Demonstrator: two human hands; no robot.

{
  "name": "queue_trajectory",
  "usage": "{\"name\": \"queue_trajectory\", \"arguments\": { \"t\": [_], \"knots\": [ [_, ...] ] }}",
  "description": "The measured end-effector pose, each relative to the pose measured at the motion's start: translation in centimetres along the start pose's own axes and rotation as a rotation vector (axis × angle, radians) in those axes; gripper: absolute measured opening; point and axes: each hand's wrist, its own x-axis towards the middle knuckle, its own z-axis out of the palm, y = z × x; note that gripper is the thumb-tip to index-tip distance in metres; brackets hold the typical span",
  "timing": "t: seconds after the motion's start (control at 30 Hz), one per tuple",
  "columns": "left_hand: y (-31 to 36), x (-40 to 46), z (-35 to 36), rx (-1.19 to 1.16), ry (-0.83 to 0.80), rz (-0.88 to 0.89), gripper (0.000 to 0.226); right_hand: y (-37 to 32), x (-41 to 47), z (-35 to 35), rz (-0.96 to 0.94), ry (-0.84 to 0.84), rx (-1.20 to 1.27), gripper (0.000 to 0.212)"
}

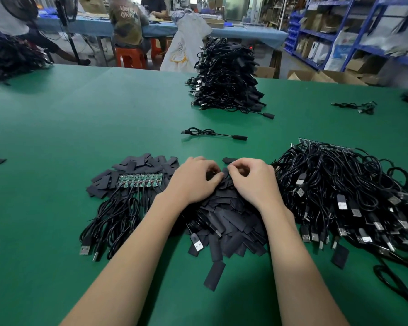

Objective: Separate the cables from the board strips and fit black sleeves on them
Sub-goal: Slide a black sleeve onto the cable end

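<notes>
Black sleeves (229, 222) heaped flat between a board strip (140, 180) and tangled cables (353, 196).

Single head-mounted wide-angle view from above my forearms, facing forward and down across the green table (80, 118); my hands lie near and central, the shelving (353, 31) far right, edges visibly curved.
</notes>
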Motion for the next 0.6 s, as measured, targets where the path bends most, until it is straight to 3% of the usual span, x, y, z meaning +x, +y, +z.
{"name": "queue_trajectory", "arguments": {
  "t": [0.3, 0.6],
  "knots": [
    [0.4, -0.6, 0.1, 0.015, 0.026, 0.0, 0.031, -1.5, 0.7, -1.0, -0.072, 0.079, 0.068, 0.012],
    [0.8, -1.1, -0.4, 0.048, -0.006, -0.023, 0.03, -4.3, 0.6, 0.4, -0.072, -0.101, -0.026, 0.011]
  ]
}}
